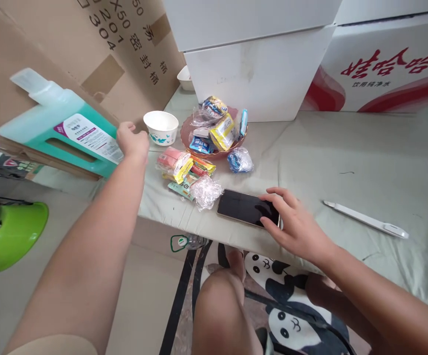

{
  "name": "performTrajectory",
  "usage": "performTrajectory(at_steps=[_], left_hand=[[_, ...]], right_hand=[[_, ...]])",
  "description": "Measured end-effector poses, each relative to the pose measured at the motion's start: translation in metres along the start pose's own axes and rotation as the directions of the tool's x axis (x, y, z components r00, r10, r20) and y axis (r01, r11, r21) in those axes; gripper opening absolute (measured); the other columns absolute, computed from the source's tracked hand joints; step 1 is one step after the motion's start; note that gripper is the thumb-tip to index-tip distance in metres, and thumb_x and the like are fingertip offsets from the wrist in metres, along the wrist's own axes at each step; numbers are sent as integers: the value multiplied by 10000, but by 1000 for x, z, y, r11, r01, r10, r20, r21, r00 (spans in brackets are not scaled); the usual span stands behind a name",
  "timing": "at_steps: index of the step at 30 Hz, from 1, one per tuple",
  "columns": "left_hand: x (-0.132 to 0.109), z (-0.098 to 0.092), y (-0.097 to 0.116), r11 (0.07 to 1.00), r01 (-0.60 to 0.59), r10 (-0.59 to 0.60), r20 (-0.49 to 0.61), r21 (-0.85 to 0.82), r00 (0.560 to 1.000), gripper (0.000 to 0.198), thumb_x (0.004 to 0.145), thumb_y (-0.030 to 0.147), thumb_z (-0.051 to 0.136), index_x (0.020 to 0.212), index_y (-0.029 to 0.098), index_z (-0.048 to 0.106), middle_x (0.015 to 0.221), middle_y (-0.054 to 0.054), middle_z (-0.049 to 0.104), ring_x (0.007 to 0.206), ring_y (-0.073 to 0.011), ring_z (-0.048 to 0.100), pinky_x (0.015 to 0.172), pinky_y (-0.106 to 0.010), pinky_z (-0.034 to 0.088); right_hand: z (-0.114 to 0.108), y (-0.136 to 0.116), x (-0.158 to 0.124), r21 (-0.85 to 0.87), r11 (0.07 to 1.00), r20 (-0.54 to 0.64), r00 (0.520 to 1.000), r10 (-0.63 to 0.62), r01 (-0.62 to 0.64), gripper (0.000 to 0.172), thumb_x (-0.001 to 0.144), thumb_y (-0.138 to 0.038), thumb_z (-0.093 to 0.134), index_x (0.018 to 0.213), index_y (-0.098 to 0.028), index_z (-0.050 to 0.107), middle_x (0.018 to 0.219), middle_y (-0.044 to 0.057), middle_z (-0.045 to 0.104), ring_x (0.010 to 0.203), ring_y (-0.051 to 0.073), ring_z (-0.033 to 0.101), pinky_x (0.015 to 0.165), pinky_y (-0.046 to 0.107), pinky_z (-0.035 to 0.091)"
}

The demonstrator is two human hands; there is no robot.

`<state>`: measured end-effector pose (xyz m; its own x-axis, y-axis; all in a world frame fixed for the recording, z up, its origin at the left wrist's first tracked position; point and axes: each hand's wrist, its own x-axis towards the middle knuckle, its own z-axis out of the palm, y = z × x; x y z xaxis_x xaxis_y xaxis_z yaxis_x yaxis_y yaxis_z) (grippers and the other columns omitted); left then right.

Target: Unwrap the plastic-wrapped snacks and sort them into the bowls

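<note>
My right hand (291, 224), fingers apart, spans the phone (240, 205) at 4 o'clock — likely positioning; gripping calls for edge-pinching — left hand (132, 140), 10 o'clock, fingers: cannot tell.

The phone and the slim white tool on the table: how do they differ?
The phone is broad with a dark screen; the slim white tool is narrow and pale. The right hand has its fingers over one end of the phone, while no hand is at the slim white tool. Both lie on the pale cloth.
</note>
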<state>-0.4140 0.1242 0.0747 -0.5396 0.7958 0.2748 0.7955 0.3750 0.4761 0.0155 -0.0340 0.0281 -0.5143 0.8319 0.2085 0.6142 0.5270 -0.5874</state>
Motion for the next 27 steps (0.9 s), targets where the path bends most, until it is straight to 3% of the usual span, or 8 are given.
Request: performTrajectory(at_steps=[3,6,9,13,16,20,24,27], left_hand=[[-17,-6,14,999,20,-21,35,25,999,614,874,198,625,1474,157,500,1427,-125,527,1319,-264,554,1193,-472,433],[-22,-5,19,996,-57,51,81,73,995,693,742,256,751,1419,274,607,1496,-108,488,1338,-315,569,1206,-467,416],[-12,1,13,976,-95,62,171,194,983,673,704,394,756,1340,199,656,1386,-131,626,1290,-369,589,1145,-524,432],[4,12,8,960,-67,-5,255,273,967,398,718,403,685,1032,164,742,1091,-149,768,1137,-374,656,1026,-514,482],[0,10,18,947,-66,4,195,314,981,317,771,343,629,1034,211,746,1177,-143,756,1216,-364,634,1051,-476,464],[-25,-3,52,934,-178,147,121,309,982,299,895,309,539,1088,192,737,1137,-110,750,1249,-317,627,1088,-428,433],[-48,-12,84,918,-307,270,172,251,947,335,930,255,510,1169,198,737,1237,-147,734,1229,-346,631,1072,-471,449],[-53,-14,90,919,-294,245,202,262,948,318,907,205,523,1134,206,745,1208,-139,741,1184,-340,638,1052,-470,460]], right_hand=[[-9,3,-17,25,999,-3,999,47,-47,319,1005,-316,503,1304,-210,539,1376,193,576,1146,302,689,967,539,579],[-15,3,-28,78,995,-30,997,67,-64,307,1006,-299,505,1304,-225,525,1365,178,582,1087,269,704,950,496,592],[-20,6,-31,98,994,-72,996,48,-41,295,1007,-291,503,1294,-227,525,1339,171,597,1173,283,676,929,460,603],[-24,13,-26,81,995,-60,996,61,-56,266,1005,-286,504,1257,-226,562,1292,156,625,1094,266,702,834,415,625],[-22,17,-22,77,995,-26,997,69,-67,255,1006,-289,506,1239,-223,583,1267,150,639,1090,267,711,819,405,623],[-12,21,-17,98,993,-7,998,59,-58,262,1003,-301,496,1231,-214,590,1264,145,636,1077,252,706,876,404,600],[1,21,13,106,993,-42,998,53,-48,282,975,-297,484,1218,-209,597,1254,150,648,1147,275,672,953,429,561],[11,1,73,74,997,-76,997,-22,28,320,950,-246,475,1242,-202,598,1290,162,651,1238,296,625,1045,453,514]])
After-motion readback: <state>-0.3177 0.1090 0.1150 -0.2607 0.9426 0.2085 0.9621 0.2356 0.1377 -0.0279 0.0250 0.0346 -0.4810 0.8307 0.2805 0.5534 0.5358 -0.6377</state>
